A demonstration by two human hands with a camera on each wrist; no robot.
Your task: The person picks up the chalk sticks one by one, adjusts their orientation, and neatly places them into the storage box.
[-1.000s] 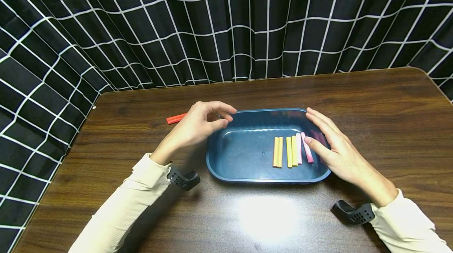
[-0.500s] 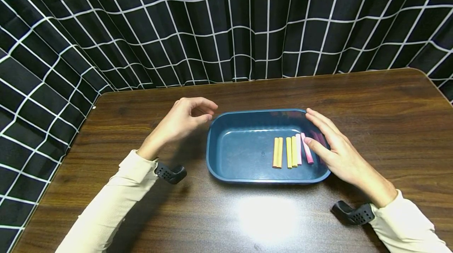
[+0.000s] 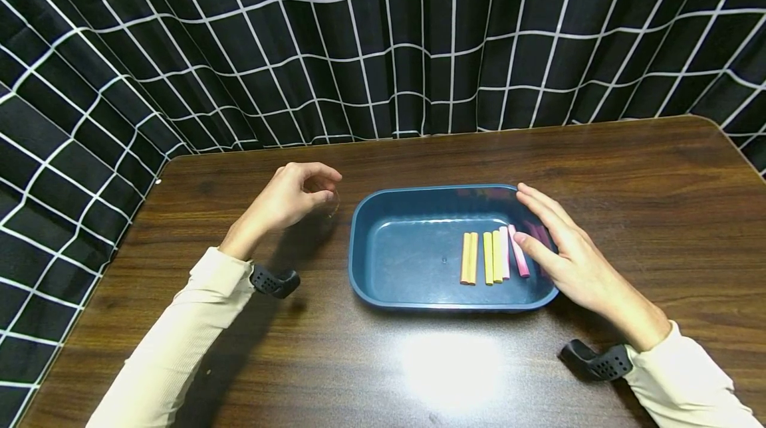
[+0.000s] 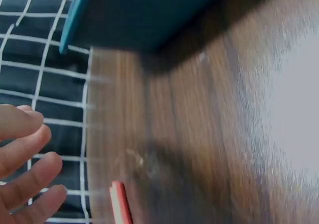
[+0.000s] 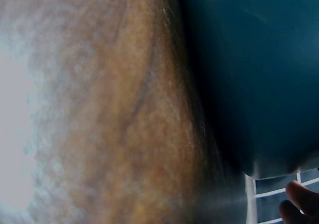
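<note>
My left hand (image 3: 287, 199) hovers over the table left of the blue tray (image 3: 413, 304), its fingers loosely bent with nothing visible in them. Below it, in the left wrist view, the end of a red chalk stick (image 4: 121, 203) shows on the table; the hand hides it from the head view. A thin clear strand (image 3: 336, 205), perhaps a loop, lies by the left fingertips. My right hand (image 3: 568, 252) rests at the tray's right rim with fingers straight. Inside the tray lie orange chalk sticks (image 3: 469, 258), yellow chalk sticks (image 3: 493, 258) and pink chalk sticks (image 3: 518, 252), side by side.
The brown wooden table (image 3: 383, 361) carries everything, with a bright glare in front of the tray. A black curtain with white grid lines (image 3: 383, 42) hangs behind and at the left. Black straps (image 3: 275, 280) are on both wrists.
My left hand has moved left, away from the tray's left rim, and now covers the red chalk in the head view. The right hand and the tray have stayed put.
</note>
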